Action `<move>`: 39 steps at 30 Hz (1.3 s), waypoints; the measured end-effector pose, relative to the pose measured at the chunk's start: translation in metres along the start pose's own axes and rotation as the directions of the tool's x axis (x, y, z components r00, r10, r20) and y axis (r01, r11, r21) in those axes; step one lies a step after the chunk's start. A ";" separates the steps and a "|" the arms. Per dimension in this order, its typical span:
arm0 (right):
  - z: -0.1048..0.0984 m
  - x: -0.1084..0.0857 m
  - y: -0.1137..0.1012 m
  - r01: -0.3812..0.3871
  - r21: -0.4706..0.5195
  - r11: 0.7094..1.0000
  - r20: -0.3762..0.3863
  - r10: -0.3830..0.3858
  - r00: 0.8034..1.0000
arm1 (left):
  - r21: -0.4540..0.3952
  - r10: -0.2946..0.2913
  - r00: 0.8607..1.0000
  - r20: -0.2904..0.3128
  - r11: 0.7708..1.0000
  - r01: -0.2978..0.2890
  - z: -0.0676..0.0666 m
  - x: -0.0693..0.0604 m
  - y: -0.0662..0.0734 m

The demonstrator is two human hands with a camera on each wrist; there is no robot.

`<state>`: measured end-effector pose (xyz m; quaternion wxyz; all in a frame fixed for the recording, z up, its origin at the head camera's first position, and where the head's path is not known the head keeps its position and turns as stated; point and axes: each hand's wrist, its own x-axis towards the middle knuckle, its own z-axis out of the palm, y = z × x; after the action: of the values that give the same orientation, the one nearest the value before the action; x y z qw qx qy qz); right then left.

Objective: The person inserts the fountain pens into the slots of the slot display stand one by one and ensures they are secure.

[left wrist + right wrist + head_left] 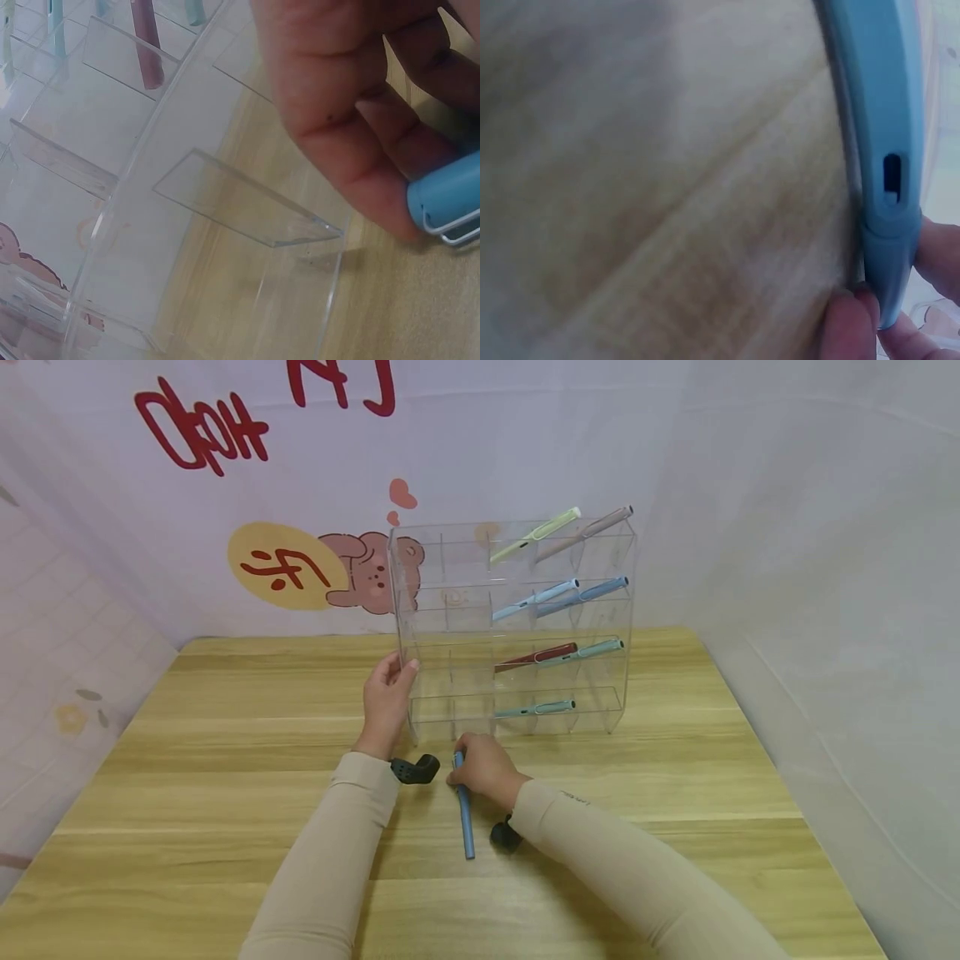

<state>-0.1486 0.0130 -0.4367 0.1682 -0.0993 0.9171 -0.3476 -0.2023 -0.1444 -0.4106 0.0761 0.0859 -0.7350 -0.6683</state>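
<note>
A clear acrylic pen rack (402, 610) with several tiers stands on the table. My left hand (386, 706) grips its left side low down, the thumb at the front edge. In front of the rack, my right hand (489, 768) pinches a blue pen (466, 827) near its upper end; the pen points toward me, close over the table. In the left wrist view, the wire clip shows on the blue pen (454, 195) beside the right fingers. A dark slot marks the blue pen (889, 112) in the right wrist view, with fingertips at its lower end.
Several pens lie slanted in the rack's right half, among them a yellow-green pen (534, 535), a dark red pen (536, 657) and a green pen (536, 709). The wooden table (247, 760) meets a printed white cloth (525, 443) behind and at the sides.
</note>
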 end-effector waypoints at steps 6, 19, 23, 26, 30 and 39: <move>-0.003 -0.001 0.001 -0.003 0.019 1.000 0.006 0.003 1.000 | -0.002 0.001 1.000 -0.006 1.000 -0.001 0.001 -0.001 0.002; -0.015 -0.007 0.004 -0.003 0.212 0.977 0.000 0.004 1.000 | 0.003 -0.002 1.000 0.001 1.000 0.002 0.001 -0.001 0.003; -0.021 -0.010 0.004 0.000 0.334 0.943 -0.010 0.003 1.000 | 0.001 -0.006 1.000 0.002 1.000 0.006 0.000 -0.001 0.003; -0.026 -0.011 0.005 -0.002 0.383 0.924 -0.017 0.010 1.000 | -0.003 -0.007 1.000 0.001 1.000 0.007 0.000 -0.001 0.002; -0.033 -0.013 0.006 -0.003 0.421 0.907 -0.033 0.018 0.999 | -0.005 -0.006 1.000 0.001 1.000 0.006 0.000 -0.001 0.002; -0.051 -0.023 -0.002 0.025 0.493 0.869 -0.109 0.033 0.994 | -0.006 -0.004 1.000 0.006 1.000 0.004 0.001 -0.002 0.003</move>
<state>-0.1462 0.0493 -0.3946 0.1361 -0.0313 0.8061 -0.5751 -0.2003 -0.1429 -0.4074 0.0730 0.0852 -0.7329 -0.6710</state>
